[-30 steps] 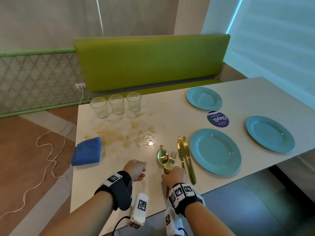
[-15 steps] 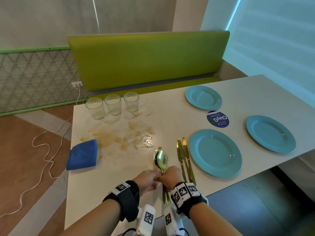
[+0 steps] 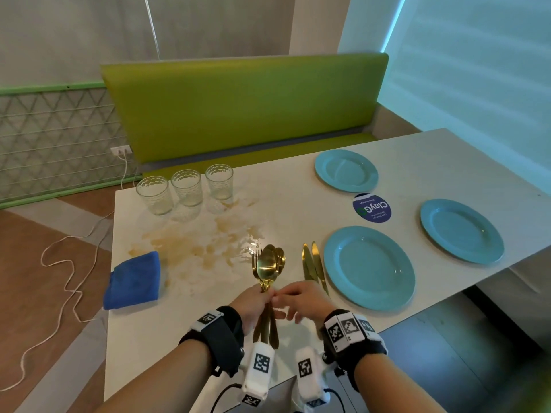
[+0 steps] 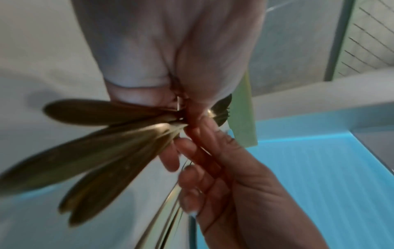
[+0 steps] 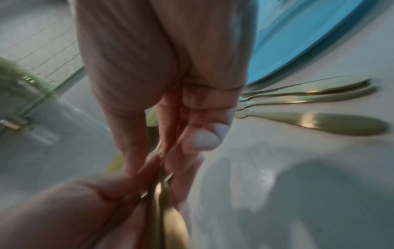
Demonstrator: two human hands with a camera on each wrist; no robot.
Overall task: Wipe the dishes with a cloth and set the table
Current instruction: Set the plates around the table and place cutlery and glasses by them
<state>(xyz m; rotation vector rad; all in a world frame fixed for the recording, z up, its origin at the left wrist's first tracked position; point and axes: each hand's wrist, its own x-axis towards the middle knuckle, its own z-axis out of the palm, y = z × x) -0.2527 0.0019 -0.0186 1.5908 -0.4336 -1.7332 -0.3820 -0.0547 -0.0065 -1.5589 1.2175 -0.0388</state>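
Note:
My left hand (image 3: 253, 302) grips a bundle of gold spoons and forks (image 3: 268, 266) by the handles, bowls pointing away, lifted just above the table's near edge. The fanned handles (image 4: 95, 148) show in the left wrist view. My right hand (image 3: 301, 299) reaches in from the right, its mostly straight fingertips touching the bundle at my left fist. Gold knives (image 3: 311, 263) lie on the table left of the nearest teal plate (image 3: 369, 268). A folded blue cloth (image 3: 134, 281) lies at the table's left edge.
Two more teal plates (image 3: 462, 231) (image 3: 346, 171) sit to the right and far right. Three empty glasses (image 3: 186, 187) stand at the far left corner above a brown spill (image 3: 193, 245). A round blue sticker (image 3: 371, 208) lies between the plates. A green bench (image 3: 244, 105) stands behind.
The spoons and forks have come up off the table. My right hand gathered them and my left hand closed round the handles, so the bundle now sits in my left fist.

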